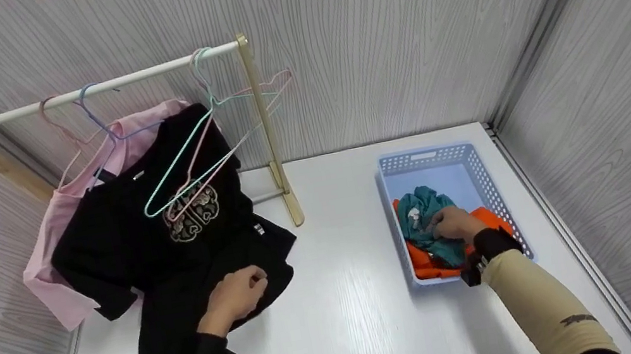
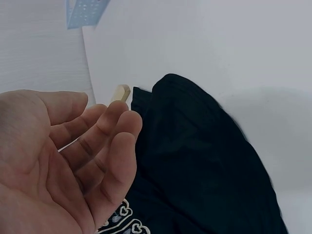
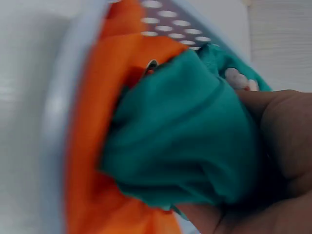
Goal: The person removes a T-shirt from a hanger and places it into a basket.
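In the head view my right hand (image 1: 455, 224) is down in the light blue basket (image 1: 424, 157), gripping a crumpled teal garment (image 1: 421, 207). The right wrist view shows the teal cloth (image 3: 185, 126) bunched between thumb and fingers, over orange cloth (image 3: 109, 204). My left hand (image 1: 237, 296) hovers over the lower part of a black T-shirt (image 1: 126, 234) with its fingers loosely bent. Nothing lies in that palm in the left wrist view, where the shirt's dark hem (image 2: 195, 146) spreads beyond the fingertips.
A rack with a white rail (image 1: 144, 74) and wooden legs (image 1: 272, 146) stands at the back left. A pink garment (image 1: 55, 246) hangs behind the black shirt. Bare hangers, one mint green (image 1: 178, 161), hang at the rail's right end. Grey walls (image 1: 370, 46) enclose the white table (image 1: 339, 243).
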Demonstrator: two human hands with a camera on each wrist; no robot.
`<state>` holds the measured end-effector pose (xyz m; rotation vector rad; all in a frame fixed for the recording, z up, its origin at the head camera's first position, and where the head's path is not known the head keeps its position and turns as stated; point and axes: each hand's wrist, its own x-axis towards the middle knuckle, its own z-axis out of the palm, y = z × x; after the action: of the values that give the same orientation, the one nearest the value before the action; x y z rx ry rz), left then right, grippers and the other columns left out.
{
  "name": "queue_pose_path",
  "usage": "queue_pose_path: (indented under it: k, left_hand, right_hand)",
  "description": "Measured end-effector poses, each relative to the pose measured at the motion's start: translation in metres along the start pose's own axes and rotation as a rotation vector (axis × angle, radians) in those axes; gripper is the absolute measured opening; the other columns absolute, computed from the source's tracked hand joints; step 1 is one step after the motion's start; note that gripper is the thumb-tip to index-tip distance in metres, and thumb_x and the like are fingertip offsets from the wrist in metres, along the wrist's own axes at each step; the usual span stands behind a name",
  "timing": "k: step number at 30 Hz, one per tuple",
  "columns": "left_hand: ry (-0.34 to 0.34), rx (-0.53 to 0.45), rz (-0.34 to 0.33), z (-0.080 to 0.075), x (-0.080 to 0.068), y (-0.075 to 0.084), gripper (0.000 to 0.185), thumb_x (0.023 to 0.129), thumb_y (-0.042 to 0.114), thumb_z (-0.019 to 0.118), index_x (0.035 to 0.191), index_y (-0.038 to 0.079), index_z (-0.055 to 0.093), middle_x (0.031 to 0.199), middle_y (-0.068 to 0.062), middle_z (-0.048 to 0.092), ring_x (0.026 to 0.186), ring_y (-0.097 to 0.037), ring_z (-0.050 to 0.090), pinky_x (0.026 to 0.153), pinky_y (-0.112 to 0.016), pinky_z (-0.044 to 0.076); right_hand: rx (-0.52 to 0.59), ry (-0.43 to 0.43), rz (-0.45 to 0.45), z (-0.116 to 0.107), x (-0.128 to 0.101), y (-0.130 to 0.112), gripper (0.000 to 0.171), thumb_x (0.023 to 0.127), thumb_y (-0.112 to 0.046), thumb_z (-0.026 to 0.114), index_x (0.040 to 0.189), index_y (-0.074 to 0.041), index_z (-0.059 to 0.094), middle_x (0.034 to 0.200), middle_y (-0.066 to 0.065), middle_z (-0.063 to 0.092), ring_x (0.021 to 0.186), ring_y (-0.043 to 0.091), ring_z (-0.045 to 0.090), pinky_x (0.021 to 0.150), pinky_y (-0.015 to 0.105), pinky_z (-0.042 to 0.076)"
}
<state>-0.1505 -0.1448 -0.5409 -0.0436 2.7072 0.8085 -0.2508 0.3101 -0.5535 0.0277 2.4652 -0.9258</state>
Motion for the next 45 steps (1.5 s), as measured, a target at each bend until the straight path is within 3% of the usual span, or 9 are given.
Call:
queue_pose_path:
  k: [7,10,14,19,23,28,35,39,45]
  left_hand:
    - [0.014,-0.008,0.001,-0.001,-0.003,-0.004,0.024,0.096,0.025,0.057,0.114,0.013,0.067,0.09,-0.002,0.069,0.061,-0.011,0.06,0.06,-0.03,0.046]
    - [0.025,0.003,0.002,-0.001,-0.006,-0.006,0.023,0.096,0.026,0.057,0.113,0.014,0.068,0.088,-0.001,0.069,0.062,-0.011,0.06,0.061,-0.031,0.046]
    - [0.034,-0.005,0.012,0.001,-0.007,-0.007,0.022,0.095,0.025,0.058,0.111,0.014,0.068,0.086,0.0,0.069,0.062,-0.01,0.06,0.063,-0.031,0.046]
    - [0.034,-0.03,0.01,0.0,-0.009,-0.007,0.021,0.095,0.024,0.058,0.11,0.013,0.068,0.083,0.0,0.068,0.059,-0.01,0.059,0.059,-0.029,0.045]
    - [0.033,-0.032,0.004,-0.003,-0.01,-0.007,0.021,0.096,0.024,0.058,0.11,0.013,0.068,0.083,0.001,0.068,0.058,-0.01,0.059,0.059,-0.028,0.045]
    - [0.021,-0.044,0.001,-0.02,-0.008,-0.006,0.023,0.098,0.023,0.055,0.114,0.011,0.066,0.083,-0.001,0.067,0.058,-0.011,0.059,0.056,-0.027,0.046]
    - [0.022,0.021,0.004,-0.068,-0.005,-0.007,0.029,0.099,0.026,0.051,0.12,0.01,0.063,0.088,-0.007,0.068,0.062,-0.014,0.062,0.056,-0.028,0.047]
    - [-0.019,0.076,0.021,-0.095,-0.006,0.0,0.031,0.099,0.027,0.05,0.122,0.01,0.062,0.087,-0.008,0.067,0.066,-0.017,0.065,0.058,-0.029,0.05]
    - [-0.071,0.064,0.072,-0.138,-0.013,0.014,0.032,0.1,0.028,0.05,0.121,0.008,0.063,0.095,-0.011,0.066,0.079,-0.023,0.068,0.06,-0.031,0.056]
  right_hand:
    - [0.042,0.341,-0.111,-0.048,0.005,-0.025,0.036,0.087,-0.002,0.048,0.119,0.0,0.065,0.135,0.031,0.048,0.087,0.031,0.051,0.067,0.034,0.04]
    - [0.056,0.362,-0.127,-0.057,0.01,-0.023,0.038,0.091,-0.007,0.051,0.127,-0.001,0.06,0.148,0.036,0.026,0.11,0.044,0.047,0.081,0.045,0.044]
    - [0.047,0.343,-0.079,-0.048,0.016,-0.008,0.057,0.092,-0.011,0.055,0.146,-0.005,0.039,0.157,0.034,-0.003,0.141,0.054,0.018,0.099,0.058,0.038]
    - [-0.117,0.381,-0.028,-0.026,0.019,0.009,0.062,0.088,-0.006,0.047,0.149,-0.007,0.035,0.158,0.032,0.009,0.141,0.055,0.017,0.096,0.062,0.04]
    - [-0.251,0.331,-0.023,-0.019,0.015,0.013,0.058,0.088,-0.008,0.045,0.146,-0.004,0.04,0.15,0.033,0.029,0.134,0.055,0.03,0.1,0.068,0.037]
    - [-0.312,0.232,-0.017,-0.021,0.007,0.001,0.056,0.091,-0.011,0.046,0.146,-0.003,0.039,0.148,0.034,0.031,0.132,0.055,0.031,0.099,0.067,0.038]
    - [-0.363,0.023,-0.116,-0.016,-0.01,-0.039,0.048,0.097,-0.018,0.054,0.141,-0.001,0.047,0.145,0.03,0.043,0.113,0.042,0.057,0.092,0.052,0.048]
    - [-0.381,-0.02,-0.175,-0.009,-0.018,-0.062,0.048,0.096,-0.019,0.056,0.14,0.0,0.048,0.146,0.027,0.045,0.128,0.044,0.048,0.102,0.057,0.043]
    - [-0.376,-0.041,-0.246,0.002,-0.031,-0.093,0.047,0.094,-0.017,0.06,0.138,-0.001,0.051,0.141,0.023,0.051,0.126,0.041,0.051,0.102,0.055,0.044]
